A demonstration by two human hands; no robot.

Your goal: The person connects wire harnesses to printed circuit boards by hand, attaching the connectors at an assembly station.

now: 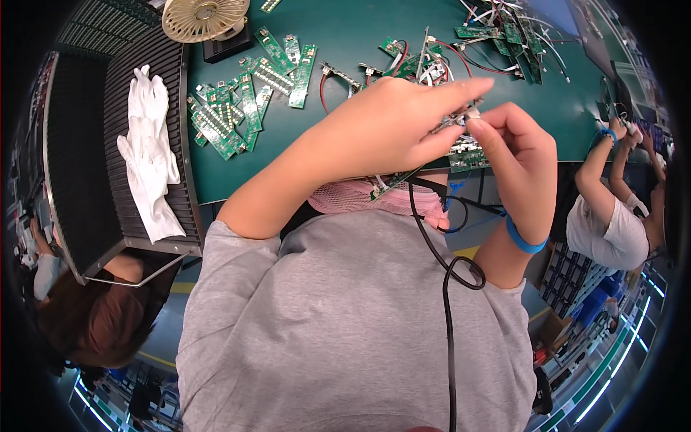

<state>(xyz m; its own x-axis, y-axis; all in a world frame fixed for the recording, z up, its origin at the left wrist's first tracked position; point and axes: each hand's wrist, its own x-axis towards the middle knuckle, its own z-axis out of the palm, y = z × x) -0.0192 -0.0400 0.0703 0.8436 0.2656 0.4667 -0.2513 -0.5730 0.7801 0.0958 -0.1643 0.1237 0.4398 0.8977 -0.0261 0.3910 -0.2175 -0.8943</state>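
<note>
Over the near edge of the green table (338,137), my left hand (407,119) grips a narrow circuit board (448,124), with its index finger stretched out to the right. Most of that board is hidden behind the hand. My right hand (522,144) meets it from the right, thumb and index finger pinching a small white connector (472,114) at the board's end. Whether the connector is seated cannot be made out. Below my left hand a green board end (389,186) pokes out; I cannot tell whether it belongs to the held board.
Loose green boards (248,101) lie at the left, wired boards (425,61) beyond my hands, more at the far right (515,39). A fan (206,18) stands far left. White gloves (150,158) rest on a black ribbed rack (119,108). A black cable (448,317) hangs before me. Co-workers sit either side.
</note>
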